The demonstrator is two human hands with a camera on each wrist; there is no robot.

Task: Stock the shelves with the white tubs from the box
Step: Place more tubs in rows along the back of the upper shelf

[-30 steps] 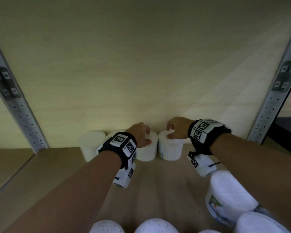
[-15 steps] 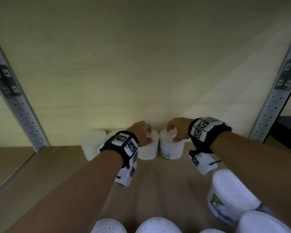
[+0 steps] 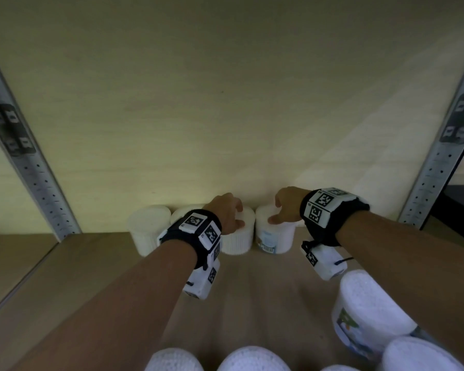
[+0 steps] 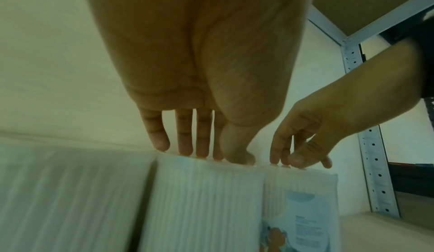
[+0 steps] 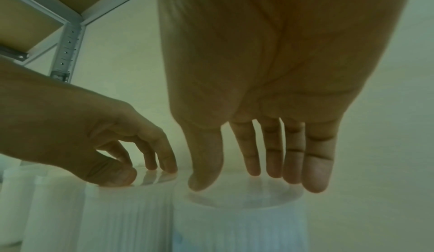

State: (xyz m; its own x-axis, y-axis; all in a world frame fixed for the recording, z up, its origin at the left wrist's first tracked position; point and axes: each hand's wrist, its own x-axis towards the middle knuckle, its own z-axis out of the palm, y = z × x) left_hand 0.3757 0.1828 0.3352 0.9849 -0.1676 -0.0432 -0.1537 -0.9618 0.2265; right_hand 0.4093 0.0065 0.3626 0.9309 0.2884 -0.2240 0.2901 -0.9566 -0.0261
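Two white tubs [image 3: 237, 234] [image 3: 275, 236] stand touching at 12 o'clock; left hand [image 3: 227, 214] and right hand [image 3: 287, 207] rest relaxed fingertips on their lids, grasping nothing.

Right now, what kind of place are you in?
Probably a storeroom or shop stockroom: a wooden shelf on perforated metal uprights, with matching white tubs lined against the back.

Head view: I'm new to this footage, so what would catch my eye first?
Two hands reach to the back of a wooden shelf: the left hand rests its fingertips on the lid of a ribbed tub, the right hand on the labelled tub beside it. More white tubs crowd the near edge, lower right.
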